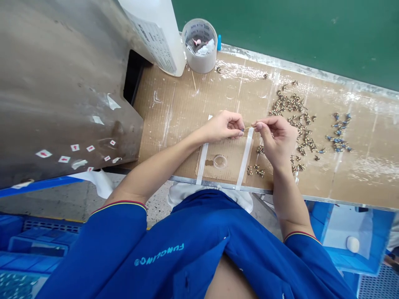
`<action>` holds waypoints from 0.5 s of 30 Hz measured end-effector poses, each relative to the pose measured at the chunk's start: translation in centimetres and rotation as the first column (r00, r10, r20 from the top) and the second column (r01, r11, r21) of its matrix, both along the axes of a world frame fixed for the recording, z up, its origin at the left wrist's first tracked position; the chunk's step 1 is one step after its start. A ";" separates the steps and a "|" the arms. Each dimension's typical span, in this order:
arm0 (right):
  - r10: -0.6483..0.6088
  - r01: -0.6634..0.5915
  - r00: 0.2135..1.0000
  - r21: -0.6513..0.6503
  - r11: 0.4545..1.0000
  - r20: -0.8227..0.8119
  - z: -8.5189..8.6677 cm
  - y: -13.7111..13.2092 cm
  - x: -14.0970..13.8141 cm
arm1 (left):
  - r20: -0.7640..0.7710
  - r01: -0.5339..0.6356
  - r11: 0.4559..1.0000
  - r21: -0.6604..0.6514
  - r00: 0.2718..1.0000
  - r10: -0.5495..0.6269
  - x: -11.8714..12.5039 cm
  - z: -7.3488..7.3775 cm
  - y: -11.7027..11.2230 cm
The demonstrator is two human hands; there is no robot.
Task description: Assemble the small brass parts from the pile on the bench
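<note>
My left hand (225,126) is pinched shut on a tiny dark part at its fingertips. My right hand (274,137) is pinched shut on a thin wooden stick (249,127) whose tip meets the part held by the left hand. Both hands hover above a cardboard-covered bench (174,108). Below them lies a small clear round dish (220,161), between two white tape strips (245,158). Several small brass parts (296,120) lie scattered right of my right hand, and a few sit near my wrist (257,169).
A group of bluish parts (338,133) lies further right. A clear cup (200,45) with white scraps and a big white jug (158,33) stand at the back. A grey metal machine housing (62,83) fills the left. Blue crates (352,236) sit below the bench.
</note>
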State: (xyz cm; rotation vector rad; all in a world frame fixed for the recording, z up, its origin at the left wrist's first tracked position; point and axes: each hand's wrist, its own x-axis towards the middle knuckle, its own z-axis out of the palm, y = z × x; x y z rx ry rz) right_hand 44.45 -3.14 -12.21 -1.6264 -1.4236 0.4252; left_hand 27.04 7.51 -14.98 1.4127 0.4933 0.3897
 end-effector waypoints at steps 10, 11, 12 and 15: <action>0.025 -0.021 0.994 -0.039 0.999 0.109 0.2 0.0 -0.2 | 0.008 -0.010 0.996 0.092 1.000 0.010 0.0 -0.2 0.0; 0.032 -0.028 0.992 -0.037 0.999 0.119 0.2 -0.1 -0.2 | 0.008 -0.010 0.995 0.097 1.000 0.009 -0.1 -0.3 0.0; 0.039 -0.035 0.991 -0.034 0.999 0.129 0.3 -0.1 -0.2 | 0.008 -0.010 0.995 0.103 1.000 0.010 -0.1 -0.3 0.0; 0.053 -0.049 0.984 -0.028 0.998 0.171 0.3 -0.1 -0.1 | 0.012 -0.020 0.992 0.127 1.000 0.018 -0.1 -0.5 0.1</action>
